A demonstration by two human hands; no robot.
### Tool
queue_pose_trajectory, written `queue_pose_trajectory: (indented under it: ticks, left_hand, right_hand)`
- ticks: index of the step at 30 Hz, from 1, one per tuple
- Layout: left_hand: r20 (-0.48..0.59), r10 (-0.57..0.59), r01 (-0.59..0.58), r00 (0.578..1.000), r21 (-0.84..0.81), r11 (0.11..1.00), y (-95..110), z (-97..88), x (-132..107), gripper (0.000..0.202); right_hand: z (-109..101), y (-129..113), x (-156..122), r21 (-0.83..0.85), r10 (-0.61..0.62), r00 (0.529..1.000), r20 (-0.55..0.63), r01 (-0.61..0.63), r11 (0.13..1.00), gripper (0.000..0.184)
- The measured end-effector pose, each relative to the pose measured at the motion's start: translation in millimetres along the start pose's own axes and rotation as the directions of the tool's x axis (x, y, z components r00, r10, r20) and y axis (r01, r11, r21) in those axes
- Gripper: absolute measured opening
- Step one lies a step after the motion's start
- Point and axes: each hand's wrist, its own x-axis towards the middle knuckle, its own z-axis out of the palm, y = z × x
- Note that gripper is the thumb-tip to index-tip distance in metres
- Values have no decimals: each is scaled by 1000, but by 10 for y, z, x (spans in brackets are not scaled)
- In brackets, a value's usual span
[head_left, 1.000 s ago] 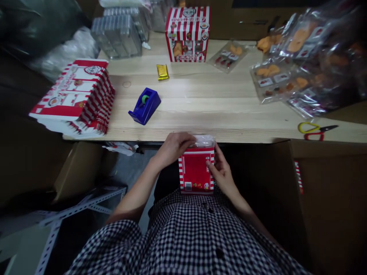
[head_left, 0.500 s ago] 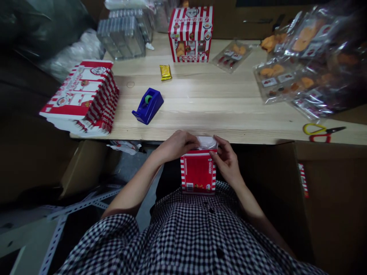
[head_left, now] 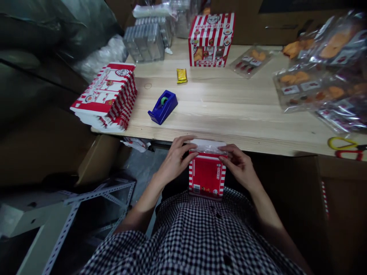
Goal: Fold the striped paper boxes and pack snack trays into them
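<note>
Left hand [head_left: 178, 158] and right hand [head_left: 239, 165], fingers partly curled, grip the upper sides of the striped box [head_left: 207, 175] beside the near edge of the tabletop [head_left: 223, 109], apparently seating clear plastic [head_left: 209, 148]; next, even downward pressure seems needed.

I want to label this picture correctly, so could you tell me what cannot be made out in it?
All in the head view:
Lower inside of the red box: hidden by its printed panel.
Scissors: blade tips cut off by the right edge.
Barcode digits: too small.
Gold packet: any lettering too small and blurred.
</note>
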Motion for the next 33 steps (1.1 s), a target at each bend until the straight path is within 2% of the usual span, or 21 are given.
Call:
queue_pose_trajectory:
  ticks: [5, 8, 11, 14, 16, 19, 21, 23, 26, 28, 29, 31, 33]
  left_hand:
    - [-22, -25, 25, 999, 8, 1000, 21, 219, -49, 31]
    - [-30, -40, 40, 999, -26, 999, 4, 311, -94, 33]
    - [-44, -65, 56, 997, -173, 983, -14, 329, -139, 39]
    - [-176, -145, 82, 974, -323, 943, -3, 312, -176, 42]
    - [-251, -200, 99, 947, -366, 925, 12, 328, -186, 36]
    - [-235, -236, 118, 943, -426, 897, 27, 426, -171, 27]
    - [-215, -281, 133, 935, -523, 842, 27, 527, -153, 26]
    - [-211, -369, 151, 905, -652, 743, 16, 636, -140, 25]
    - [-254, -530, 123, 809, -809, 575, -14, 763, -139, 36]
    - [-294, -582, 90, 758, -837, 540, -34, 805, -142, 37]
    - [-308, -582, 82, 753, -833, 548, -39, 811, -143, 32]
    - [-302, -558, 87, 773, -821, 565, -34, 804, -142, 21]
    - [-273, -547, 92, 791, -831, 548, -6, 781, -138, 21]
  right_hand:
    - [-117, -84, 8, -233, -34, 994, 108, 59, 971, 14]
    - [-169, -132, 13, -319, -58, 987, 150, 104, 942, 11]
    - [-216, -167, 12, -309, -83, 990, 117, 115, 944, 15]
    - [-260, -168, -1, -260, -84, 992, 95, 106, 960, 16]
    - [-280, -143, -9, -233, -85, 992, 94, 105, 967, 16]
    - [-297, -83, -2, -210, -84, 992, 90, 101, 972, 15]
    - [-300, -42, 15, -204, -81, 992, 96, 99, 974, 13]
    - [-298, -7, 37, -196, -84, 991, 100, 102, 975, 12]
    - [-281, 33, 65, -185, -89, 991, 98, 106, 977, 12]
    - [-257, 34, 73, -191, -94, 991, 92, 110, 975, 13]
    - [-240, 19, 74, -204, -99, 992, 83, 114, 972, 12]
    - [-195, -44, 76, -265, -126, 990, 62, 138, 954, 9]
    - [-143, -143, 86, -345, -179, 983, 50, 185, 920, 8]
